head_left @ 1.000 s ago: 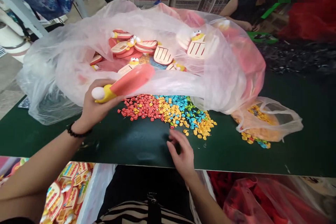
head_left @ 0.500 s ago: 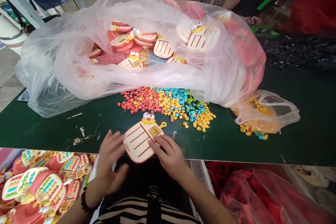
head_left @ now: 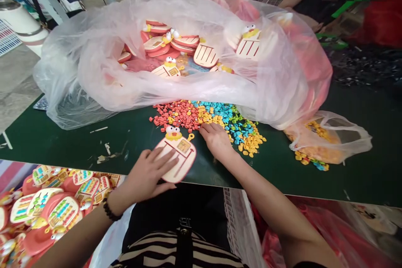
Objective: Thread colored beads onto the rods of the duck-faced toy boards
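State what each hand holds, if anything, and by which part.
The left hand has fingers across the slotted face of the cream board, but gripping cannot be confirmed. Whether the right hand holds any small pieces cannot be told.

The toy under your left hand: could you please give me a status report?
Left hand on toy. Right hand at pieces, grip unclear. Toy face up at table edge. Bag behind pieces, clear of toy.

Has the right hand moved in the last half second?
Yes: relative to the green table, the right hand moved forward, from the googly-eyed board to the pile of colored pieces.
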A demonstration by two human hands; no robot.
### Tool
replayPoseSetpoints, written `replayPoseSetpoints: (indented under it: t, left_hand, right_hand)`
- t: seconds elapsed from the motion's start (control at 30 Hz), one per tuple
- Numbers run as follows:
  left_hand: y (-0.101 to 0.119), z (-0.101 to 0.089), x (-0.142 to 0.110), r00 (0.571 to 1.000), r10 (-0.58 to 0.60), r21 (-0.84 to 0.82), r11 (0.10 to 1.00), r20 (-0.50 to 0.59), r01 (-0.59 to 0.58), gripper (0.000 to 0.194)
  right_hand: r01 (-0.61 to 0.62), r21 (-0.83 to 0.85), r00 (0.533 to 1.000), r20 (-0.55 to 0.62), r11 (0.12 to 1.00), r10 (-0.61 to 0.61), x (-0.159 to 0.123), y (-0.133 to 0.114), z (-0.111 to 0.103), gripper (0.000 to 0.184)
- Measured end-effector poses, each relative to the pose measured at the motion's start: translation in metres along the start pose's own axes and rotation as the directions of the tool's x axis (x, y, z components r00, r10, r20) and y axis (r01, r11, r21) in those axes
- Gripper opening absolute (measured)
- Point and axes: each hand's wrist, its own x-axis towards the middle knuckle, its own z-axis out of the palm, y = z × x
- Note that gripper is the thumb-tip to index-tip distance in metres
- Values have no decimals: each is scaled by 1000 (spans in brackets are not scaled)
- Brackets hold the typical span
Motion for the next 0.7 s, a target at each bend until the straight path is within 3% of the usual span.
replayPoseSetpoints:
  t: [0.1, 0.2, 0.33, 0.53, 0.7]
  left_hand:
    - [34, 15, 10, 998, -24, 23, 999, -51, 25, 54]
    - [54, 27, 24, 989, -81, -40, 996, -127, 76, 54]
    - [56, 34, 39, 979, -113, -131, 987, -169, 91, 53]
    - [55, 40, 39, 982, -127, -170, 980, -137, 103, 50]
    - [53, 45, 36, 970, -149, -152, 981, -192, 120, 71]
  right_hand:
    - [-2, -19, 1000, -8, 1000, 2, 0, 1, -2, 16]
    - [-65, 70, 992, -100, 995, 72, -8, 1, -6, 20]
    - [-74, 277, 971, -200, 958, 133, -28, -9, -6, 20]
    - [-138, 160, 965, -199, 977, 169, -60, -39, -4, 25]
    - [-186, 200, 964, -151, 962, 218, -82, -74, -10, 31]
